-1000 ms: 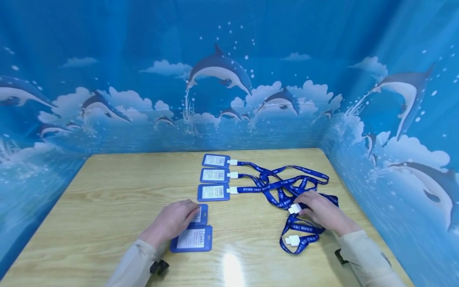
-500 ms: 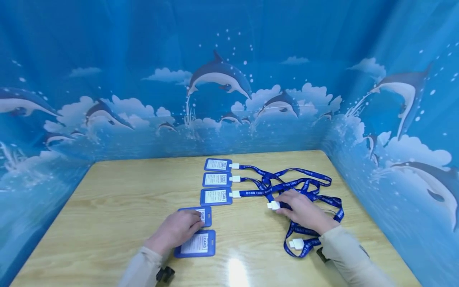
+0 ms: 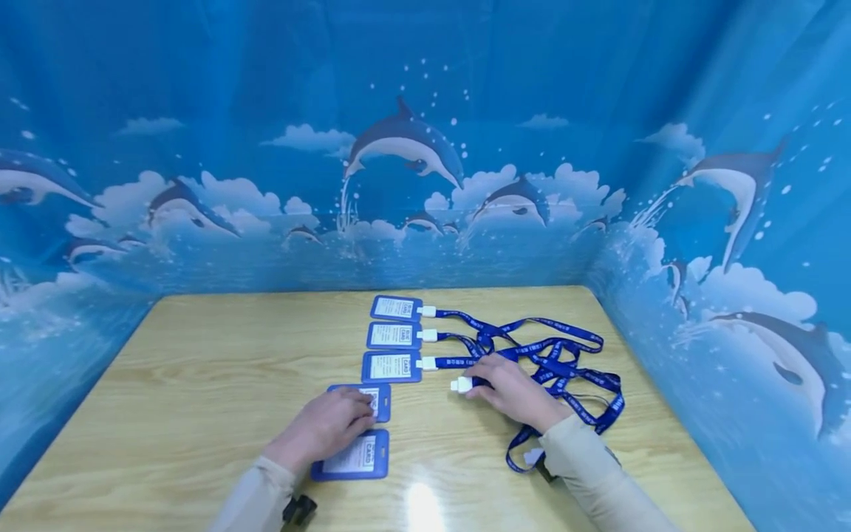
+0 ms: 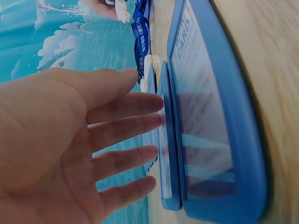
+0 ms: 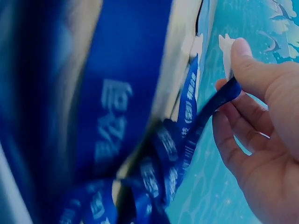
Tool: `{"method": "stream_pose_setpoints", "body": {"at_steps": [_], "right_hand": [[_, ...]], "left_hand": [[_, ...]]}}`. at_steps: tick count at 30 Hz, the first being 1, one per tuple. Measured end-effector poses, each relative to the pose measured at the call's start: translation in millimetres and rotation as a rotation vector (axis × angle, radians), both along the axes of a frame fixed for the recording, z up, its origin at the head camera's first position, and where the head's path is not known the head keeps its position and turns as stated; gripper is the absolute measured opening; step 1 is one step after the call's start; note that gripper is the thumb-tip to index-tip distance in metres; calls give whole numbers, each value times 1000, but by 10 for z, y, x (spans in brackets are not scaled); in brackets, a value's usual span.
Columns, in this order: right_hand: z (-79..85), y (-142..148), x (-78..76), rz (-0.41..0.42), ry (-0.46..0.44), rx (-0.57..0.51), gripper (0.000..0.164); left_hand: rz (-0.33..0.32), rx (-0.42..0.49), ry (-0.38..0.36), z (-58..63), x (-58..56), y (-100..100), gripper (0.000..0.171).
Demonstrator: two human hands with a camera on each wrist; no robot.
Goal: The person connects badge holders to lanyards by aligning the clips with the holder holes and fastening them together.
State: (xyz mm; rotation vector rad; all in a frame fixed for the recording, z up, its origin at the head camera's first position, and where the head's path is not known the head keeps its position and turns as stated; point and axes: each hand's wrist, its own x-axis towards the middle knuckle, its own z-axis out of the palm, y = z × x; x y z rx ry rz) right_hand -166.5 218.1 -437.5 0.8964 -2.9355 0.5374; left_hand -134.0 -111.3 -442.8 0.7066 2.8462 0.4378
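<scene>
My left hand (image 3: 324,427) lies over a blue badge holder (image 3: 383,404). In the left wrist view its fingers are extended, with the tips at the holder's surface. A second loose badge holder (image 3: 351,467) lies nearer the front, partly beneath that hand in the head view. My right hand (image 3: 510,391) pinches a blue lanyard (image 5: 205,105) near its white clip (image 3: 462,384), between thumb and fingers. The clip points left, a short way from the badge holder under my left hand. Both loose holders have a white printed card inside.
Three badge holders (image 3: 391,367) with attached lanyards form a column farther back. Their straps tangle in a heap (image 3: 558,355) on the right. Another white clip (image 3: 532,456) is partly hidden near my right sleeve. A dolphin-print curtain (image 3: 399,251) borders the wooden table (image 3: 219,355).
My right hand has moved left, bringing the lanyard clip from the heap toward the badge holders. My left hand stays over the same holder.
</scene>
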Motion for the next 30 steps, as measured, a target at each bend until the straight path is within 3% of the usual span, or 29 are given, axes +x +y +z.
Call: {"method": "stream_pose_setpoints", "body": {"at_steps": [4, 15, 30], "right_hand": [[-50, -85, 19, -9, -11, 12, 36], [-44, -236, 4, -15, -79, 7, 33], [-75, -365, -20, 11, -94, 20, 33]], "left_hand": [[-12, -24, -35, -3, 8, 37, 28], [-58, -47, -47, -15, -17, 145, 35], [-132, -62, -24, -31, -33, 215, 41]]}}
